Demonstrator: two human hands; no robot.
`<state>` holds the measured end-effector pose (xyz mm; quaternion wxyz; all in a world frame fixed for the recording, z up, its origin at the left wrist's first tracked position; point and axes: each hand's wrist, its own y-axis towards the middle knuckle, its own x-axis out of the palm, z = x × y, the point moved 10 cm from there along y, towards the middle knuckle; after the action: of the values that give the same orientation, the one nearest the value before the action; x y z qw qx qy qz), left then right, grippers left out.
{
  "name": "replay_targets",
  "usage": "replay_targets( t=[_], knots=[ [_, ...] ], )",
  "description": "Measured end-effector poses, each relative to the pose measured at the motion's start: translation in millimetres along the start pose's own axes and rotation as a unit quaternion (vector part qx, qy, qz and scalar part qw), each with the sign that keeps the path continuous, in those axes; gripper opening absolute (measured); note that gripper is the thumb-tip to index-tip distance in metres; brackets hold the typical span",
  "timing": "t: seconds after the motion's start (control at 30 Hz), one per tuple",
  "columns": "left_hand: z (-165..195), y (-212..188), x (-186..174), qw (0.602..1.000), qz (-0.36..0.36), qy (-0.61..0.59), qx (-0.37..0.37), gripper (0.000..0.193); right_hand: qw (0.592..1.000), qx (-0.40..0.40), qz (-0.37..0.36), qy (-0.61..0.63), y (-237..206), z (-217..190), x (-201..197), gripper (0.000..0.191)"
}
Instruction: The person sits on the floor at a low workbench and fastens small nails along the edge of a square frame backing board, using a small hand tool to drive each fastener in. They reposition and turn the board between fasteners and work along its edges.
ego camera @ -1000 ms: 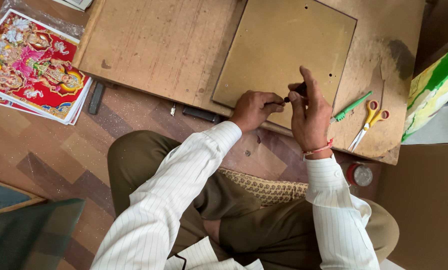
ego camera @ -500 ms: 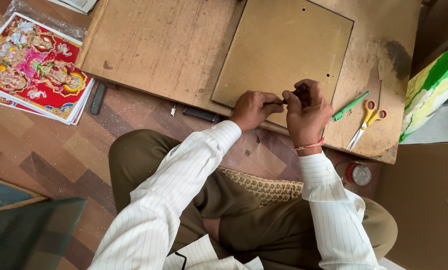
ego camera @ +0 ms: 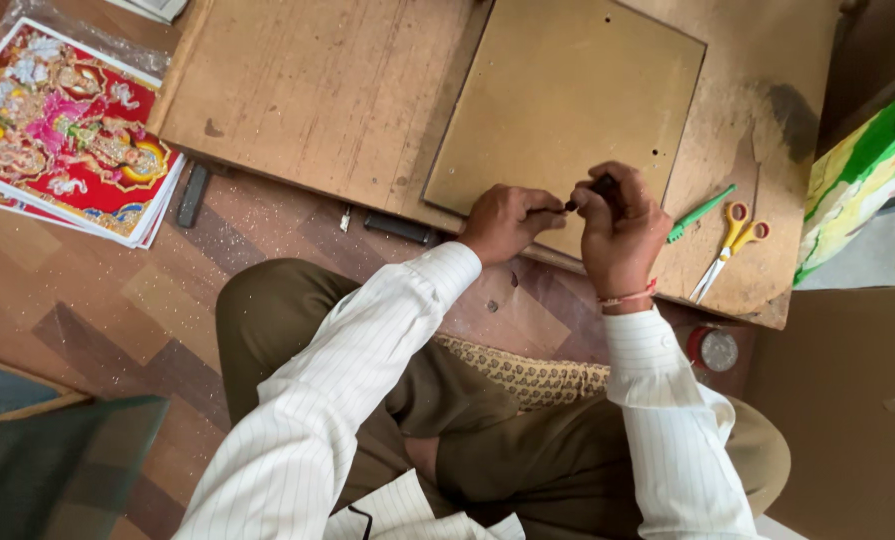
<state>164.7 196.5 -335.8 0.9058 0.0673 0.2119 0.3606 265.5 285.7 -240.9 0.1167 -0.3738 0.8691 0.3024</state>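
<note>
The landmark is the flat tan rectangular backing board (ego camera: 567,110), which lies on the low worn wooden worktable (ego camera: 307,90). Both hands work at the board's near edge. The left hand (ego camera: 502,222) is closed, fingertips pinched on a small dark part at that edge; what the part is cannot be told. The right hand (ego camera: 622,230) is wrapped around a short dark-handled tool (ego camera: 599,187), its tip pointing toward the left fingertips. The two hands nearly touch, probably so that the left steadies the work point while the right drives the tool.

Right of the board, on the table, lie a green plastic-handled implement (ego camera: 700,212) and orange-handled scissors (ego camera: 727,245), within easy reach of the right hand. Left of the board, off the table on the patterned floor, lies a stack of bright red printed pictures (ego camera: 62,135).
</note>
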Motion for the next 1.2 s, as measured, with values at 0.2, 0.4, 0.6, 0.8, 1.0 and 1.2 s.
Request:
replay_targets(
  t=[0.2, 0.4, 0.6, 0.8, 1.0, 1.2],
  knots=[
    [1, 1, 0, 1.0, 0.005, -0.017, -0.001, 0.023, 0.998, 0.044, 0.045, 0.001, -5, 16, -3, 0.024],
    [3, 2, 1, 1.0, 0.001, 0.021, -0.011, 0.019, 0.996, -0.013, 0.012, -0.083, -2, -7, -3, 0.033],
    [-2, 3, 2, 1.0, -0.007, -0.006, -0.027, 0.02, 0.997, 0.038, -0.056, 0.038, -2, 4, 8, 0.03],
    [2, 7, 0, 1.0, -0.019, -0.002, -0.018, 0.019, 0.994, 0.041, -0.071, 0.069, 3, 9, 10, 0.023],
    [-3, 7, 4, 0.999, -0.027, -0.017, -0.025, 0.02, 0.987, 0.055, -0.115, 0.097, 6, 10, 11, 0.023],
    [-2, 7, 4, 1.0, -0.023, -0.016, -0.001, 0.022, 0.998, 0.048, -0.023, 0.037, 3, 18, 3, 0.017]
  ],
)
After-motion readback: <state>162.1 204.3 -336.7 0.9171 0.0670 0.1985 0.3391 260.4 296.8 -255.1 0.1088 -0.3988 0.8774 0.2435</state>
